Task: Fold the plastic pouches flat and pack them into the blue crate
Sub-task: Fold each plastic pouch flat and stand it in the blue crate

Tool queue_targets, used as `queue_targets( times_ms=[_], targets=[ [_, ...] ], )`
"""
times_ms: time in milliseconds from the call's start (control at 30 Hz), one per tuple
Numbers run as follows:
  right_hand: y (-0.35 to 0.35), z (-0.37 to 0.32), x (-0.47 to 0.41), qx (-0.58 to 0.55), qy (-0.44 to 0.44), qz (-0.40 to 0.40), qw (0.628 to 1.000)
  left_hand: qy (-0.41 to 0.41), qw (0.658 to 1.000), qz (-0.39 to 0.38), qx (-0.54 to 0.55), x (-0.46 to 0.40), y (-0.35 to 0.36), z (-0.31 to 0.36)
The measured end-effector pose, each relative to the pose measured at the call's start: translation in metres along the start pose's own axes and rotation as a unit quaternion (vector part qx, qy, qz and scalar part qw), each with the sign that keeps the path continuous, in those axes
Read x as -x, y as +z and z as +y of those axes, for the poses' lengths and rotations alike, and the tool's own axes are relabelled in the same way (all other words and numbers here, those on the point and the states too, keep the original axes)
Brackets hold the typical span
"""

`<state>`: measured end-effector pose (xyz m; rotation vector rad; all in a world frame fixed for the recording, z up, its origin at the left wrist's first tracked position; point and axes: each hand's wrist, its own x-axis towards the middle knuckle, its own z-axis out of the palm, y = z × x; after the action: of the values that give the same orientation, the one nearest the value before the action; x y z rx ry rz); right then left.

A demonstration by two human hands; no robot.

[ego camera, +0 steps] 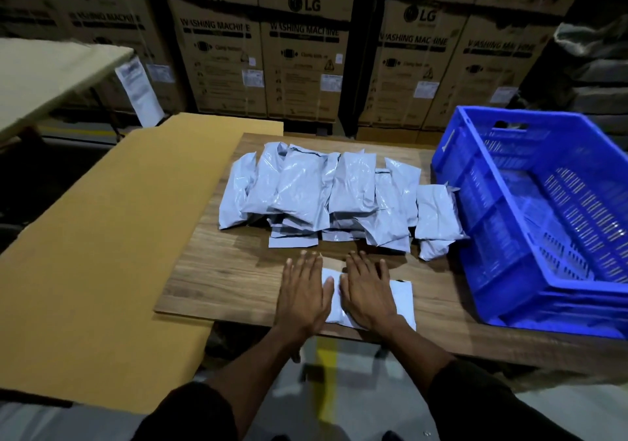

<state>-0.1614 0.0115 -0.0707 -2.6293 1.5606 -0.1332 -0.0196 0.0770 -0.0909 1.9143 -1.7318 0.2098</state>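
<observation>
Both hands lie palm-down with fingers straight on a single grey plastic pouch [368, 299] at the near edge of the wooden board [217, 270]. The left hand [303, 292] covers the pouch's left end and the right hand [368, 291] its middle; neither curls round anything, so the pouch is pressed rather than gripped (a flat palm spreads load and drives trapped air out, which judging by the task is the flattening step). The pouch's right end shows bare beyond the right hand.

Just beyond the fingertips, toward the far side of the board, lies the heap of grey pouches [326, 196], overlapping and puffy, apparently awaiting the same treatment; keeping it within reach shortens each pick.

To the right, touching or just beside the heap's rightmost pouch, stands the blue crate [475, 202], its perforated floor visible and no pouch seen in it, so packing appears barely begun. To the left lies a flat sheet of brown cardboard [102, 253]. Stacked washing-machine cartons [306, 49] form the far backdrop.
</observation>
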Motion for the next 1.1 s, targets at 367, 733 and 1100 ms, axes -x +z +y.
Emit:
queue_targets(
  times_ms=[367,733,1100],
  targets=[
    [0.014,-0.022,-0.031,0.015,0.061,0.032,0.998,-0.324,0.941,-0.089,-0.037,-0.02,0.01,0.003],
    [0.022,-0.023,-0.03,0.041,0.057,0.06,0.996,-0.332,0.934,-0.118,-0.054,-0.015,0.017,0.001],
    [0.023,-0.027,-0.026,0.056,0.058,0.069,0.994,-0.32,0.935,-0.128,-0.078,-0.01,0.013,-0.002]
  ],
)
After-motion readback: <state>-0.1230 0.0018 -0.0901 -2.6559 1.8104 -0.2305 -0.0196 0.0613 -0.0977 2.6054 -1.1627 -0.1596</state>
